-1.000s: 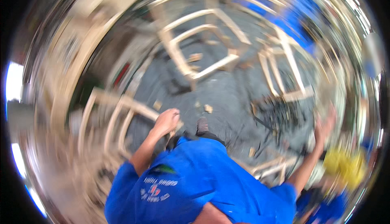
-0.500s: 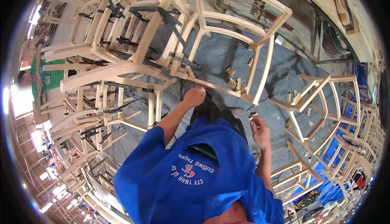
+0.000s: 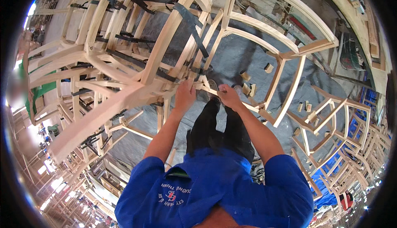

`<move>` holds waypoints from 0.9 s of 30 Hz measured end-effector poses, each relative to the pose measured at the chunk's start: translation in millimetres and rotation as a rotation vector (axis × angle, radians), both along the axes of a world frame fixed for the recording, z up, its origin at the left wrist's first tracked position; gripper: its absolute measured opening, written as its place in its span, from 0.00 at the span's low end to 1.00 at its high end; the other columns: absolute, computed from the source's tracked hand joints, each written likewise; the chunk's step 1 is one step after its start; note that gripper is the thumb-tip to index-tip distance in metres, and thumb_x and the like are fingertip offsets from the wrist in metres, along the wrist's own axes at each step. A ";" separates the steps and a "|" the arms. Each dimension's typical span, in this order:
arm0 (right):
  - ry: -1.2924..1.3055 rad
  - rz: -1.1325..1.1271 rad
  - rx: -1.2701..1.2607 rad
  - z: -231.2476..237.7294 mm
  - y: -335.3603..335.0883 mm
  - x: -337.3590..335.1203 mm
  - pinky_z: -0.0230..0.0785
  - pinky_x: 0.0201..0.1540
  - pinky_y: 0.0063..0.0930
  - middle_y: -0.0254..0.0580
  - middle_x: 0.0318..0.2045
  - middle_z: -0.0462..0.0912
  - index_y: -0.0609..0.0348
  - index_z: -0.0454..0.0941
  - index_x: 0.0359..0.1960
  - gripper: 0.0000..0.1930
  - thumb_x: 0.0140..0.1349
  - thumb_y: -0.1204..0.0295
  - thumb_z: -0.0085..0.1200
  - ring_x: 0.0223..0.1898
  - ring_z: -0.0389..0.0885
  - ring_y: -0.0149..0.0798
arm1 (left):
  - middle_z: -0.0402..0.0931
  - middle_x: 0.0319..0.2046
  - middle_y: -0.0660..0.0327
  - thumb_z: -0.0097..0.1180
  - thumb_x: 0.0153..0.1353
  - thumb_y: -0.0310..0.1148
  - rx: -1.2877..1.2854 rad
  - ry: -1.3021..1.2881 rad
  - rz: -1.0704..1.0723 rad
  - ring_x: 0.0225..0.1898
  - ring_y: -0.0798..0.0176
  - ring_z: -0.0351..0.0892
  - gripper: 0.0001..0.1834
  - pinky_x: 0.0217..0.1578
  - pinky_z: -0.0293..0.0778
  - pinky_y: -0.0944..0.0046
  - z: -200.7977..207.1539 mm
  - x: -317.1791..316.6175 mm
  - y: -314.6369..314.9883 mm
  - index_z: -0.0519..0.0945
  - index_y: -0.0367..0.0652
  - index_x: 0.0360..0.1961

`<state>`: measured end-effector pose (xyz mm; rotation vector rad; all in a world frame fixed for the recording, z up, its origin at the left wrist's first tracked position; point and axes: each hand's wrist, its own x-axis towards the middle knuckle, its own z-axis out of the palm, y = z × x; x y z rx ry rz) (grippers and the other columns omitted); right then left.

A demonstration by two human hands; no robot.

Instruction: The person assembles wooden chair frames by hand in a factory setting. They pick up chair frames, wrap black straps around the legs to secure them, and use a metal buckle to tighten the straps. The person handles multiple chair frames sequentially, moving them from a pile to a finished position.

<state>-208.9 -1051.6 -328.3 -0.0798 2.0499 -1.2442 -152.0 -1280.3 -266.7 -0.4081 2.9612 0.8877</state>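
Note:
Both hands meet at the near rail of a pale wooden chair frame (image 3: 278, 81). My left hand (image 3: 185, 96) is closed at the rail's left end, its fingers up against the joint where black straps cross; motion blurs it. My right hand (image 3: 230, 96) is closed beside the rail, a short way to the right. What either hand grips is hidden by the fingers. To the left, a stack of pale chair frames (image 3: 163, 42) is bound with black straps (image 3: 191, 23). A large curved wooden leg (image 3: 97, 114) juts toward me from it.
Small wood blocks (image 3: 246, 89) lie on the grey floor sheet (image 3: 244, 56). More chair frames (image 3: 326, 122) stand to the right, partly over blue sheeting (image 3: 324, 186). At far left, a person in green (image 3: 39, 91) is partly hidden by the frames.
My right hand has come up and left from beside my hip to the rail. The left hand has shifted left to the joint. My view has also shifted.

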 end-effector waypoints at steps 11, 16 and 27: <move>0.383 0.170 0.158 -124.8 -81.3 -73.9 0.70 0.54 0.50 0.48 0.50 0.75 0.54 0.78 0.49 0.16 0.60 0.68 0.60 0.54 0.74 0.53 | 0.82 0.43 0.52 0.56 0.68 0.28 0.279 -0.137 0.224 0.40 0.57 0.84 0.12 0.42 0.78 0.61 -35.4 -28.3 23.1 0.80 0.38 0.50; 0.224 0.187 -0.046 -75.9 -44.4 -39.2 0.70 0.42 0.57 0.52 0.33 0.80 0.56 0.78 0.39 0.08 0.64 0.66 0.55 0.41 0.80 0.60 | 0.83 0.38 0.57 0.57 0.69 0.30 0.330 -0.167 0.367 0.38 0.66 0.82 0.11 0.39 0.78 0.65 -21.2 -15.6 22.4 0.80 0.37 0.50; 0.025 0.417 -0.589 -16.1 -39.0 31.8 0.76 0.48 0.44 0.45 0.37 0.84 0.62 0.78 0.35 0.08 0.66 0.69 0.53 0.42 0.83 0.51 | 0.66 0.21 0.72 0.52 0.73 0.36 0.478 -0.556 0.378 0.24 0.77 0.62 0.13 0.25 0.60 0.70 62.6 -47.6 -24.2 0.83 0.39 0.47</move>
